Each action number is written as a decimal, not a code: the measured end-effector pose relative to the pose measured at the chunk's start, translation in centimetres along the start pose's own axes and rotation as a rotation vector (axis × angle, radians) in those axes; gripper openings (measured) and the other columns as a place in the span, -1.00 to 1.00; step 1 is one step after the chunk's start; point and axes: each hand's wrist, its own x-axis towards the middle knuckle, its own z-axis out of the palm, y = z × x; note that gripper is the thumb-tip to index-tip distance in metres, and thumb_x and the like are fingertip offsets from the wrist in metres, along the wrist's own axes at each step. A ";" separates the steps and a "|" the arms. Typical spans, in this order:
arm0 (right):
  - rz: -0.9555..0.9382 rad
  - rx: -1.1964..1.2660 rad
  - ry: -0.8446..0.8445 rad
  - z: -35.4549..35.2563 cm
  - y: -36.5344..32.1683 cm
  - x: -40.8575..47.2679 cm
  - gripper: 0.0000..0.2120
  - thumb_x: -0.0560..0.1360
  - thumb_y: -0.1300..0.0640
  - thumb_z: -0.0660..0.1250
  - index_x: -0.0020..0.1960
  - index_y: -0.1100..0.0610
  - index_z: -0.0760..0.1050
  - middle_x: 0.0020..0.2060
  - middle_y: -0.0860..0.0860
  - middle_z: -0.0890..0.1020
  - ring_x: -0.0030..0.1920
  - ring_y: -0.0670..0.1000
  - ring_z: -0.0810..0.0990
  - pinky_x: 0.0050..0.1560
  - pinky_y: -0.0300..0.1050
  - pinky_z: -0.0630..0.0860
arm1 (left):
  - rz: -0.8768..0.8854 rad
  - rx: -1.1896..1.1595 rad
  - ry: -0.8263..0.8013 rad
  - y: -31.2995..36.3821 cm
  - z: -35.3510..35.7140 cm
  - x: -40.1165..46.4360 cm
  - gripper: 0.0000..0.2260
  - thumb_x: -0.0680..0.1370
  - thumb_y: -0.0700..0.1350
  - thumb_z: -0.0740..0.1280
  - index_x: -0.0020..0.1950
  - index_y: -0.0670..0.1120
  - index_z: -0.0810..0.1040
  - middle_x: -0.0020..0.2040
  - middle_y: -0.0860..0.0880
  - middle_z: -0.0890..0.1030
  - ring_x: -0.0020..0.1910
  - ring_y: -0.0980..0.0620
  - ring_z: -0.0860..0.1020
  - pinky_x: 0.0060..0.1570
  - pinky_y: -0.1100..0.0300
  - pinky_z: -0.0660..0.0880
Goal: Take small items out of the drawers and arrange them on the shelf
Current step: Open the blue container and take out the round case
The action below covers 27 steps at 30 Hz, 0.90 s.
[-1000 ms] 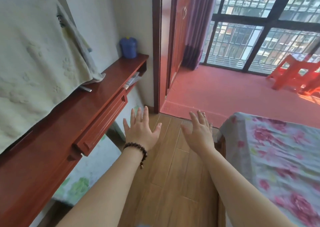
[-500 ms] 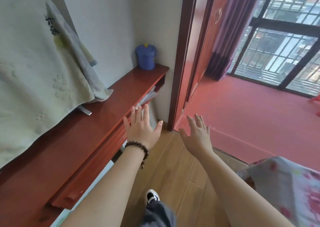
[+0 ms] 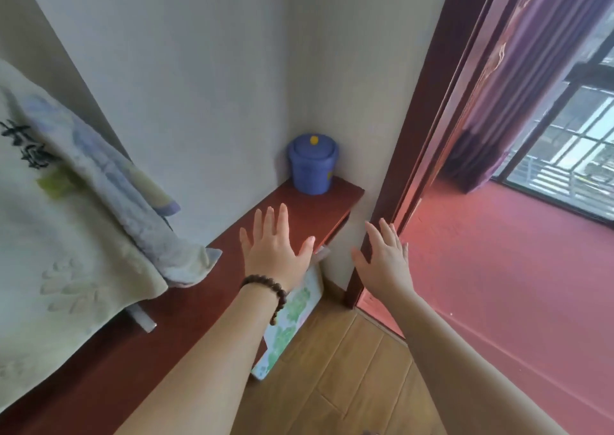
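Note:
A long dark red wooden shelf point(image 3: 199, 298) runs along the wall on the left, ending in the corner. My left hand point(image 3: 273, 247), with a bead bracelet on the wrist, is spread flat above the shelf's front edge and holds nothing. My right hand point(image 3: 385, 260) is stretched out with straight fingers beside the door frame, also empty. A small blue lidded bucket point(image 3: 312, 164) with a yellow knob stands at the shelf's far end. The drawer fronts under the shelf are hidden from this angle.
A pale blanket point(image 3: 66, 235) drapes over something on the shelf's left part. A floral board point(image 3: 289, 318) leans under the shelf. To the right are a dark door frame point(image 3: 408, 155), purple curtain point(image 3: 518, 79), red carpet point(image 3: 515, 268) and a barred window point(image 3: 578, 155). Wooden floor point(image 3: 349, 375) lies below.
The view has swung left and up toward the shelf corner; the bed and my shoe have left the frame. Both hands stay open and have moved closer to the shelf end.

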 end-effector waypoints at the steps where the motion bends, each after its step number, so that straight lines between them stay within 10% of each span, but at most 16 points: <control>1: -0.018 0.005 -0.007 0.2 -0.1 1.7 -0.43 0.55 -0.08 0.20 0.51 0.00 0.14 0.55 0.03 0.04 0.55 0.03 -0.11 0.52 0.14 -0.14 | -0.018 0.010 0.000 0.0 0.3 1.2 -0.31 0.54 0.27 0.09 0.56 -0.01 -0.03 0.56 -0.08 0.09 0.55 -0.05 -0.05 0.48 -0.16 -0.07; 18: -0.379 0.056 -0.277 0.1 0.6 29.5 -0.38 0.56 -0.05 0.23 0.53 0.04 0.08 0.54 0.09 0.05 0.54 0.07 -0.05 0.52 0.06 -0.02 | -0.381 0.049 0.072 7.2 6.4 20.6 -0.33 0.56 0.28 0.04 0.56 -0.01 -0.04 0.58 -0.05 0.02 0.56 -0.04 -0.10 0.49 -0.11 -0.08; 27: -0.437 0.150 -0.356 2.3 0.6 33.7 -0.18 0.49 -0.04 0.36 0.55 0.15 -0.03 0.55 0.07 0.02 0.54 0.02 0.00 0.48 -0.13 0.07 | -0.271 -0.045 0.106 8.0 7.6 26.8 -0.51 0.55 0.12 0.25 0.41 -0.08 0.34 0.32 -0.07 0.45 0.30 -0.09 0.39 0.25 0.03 0.37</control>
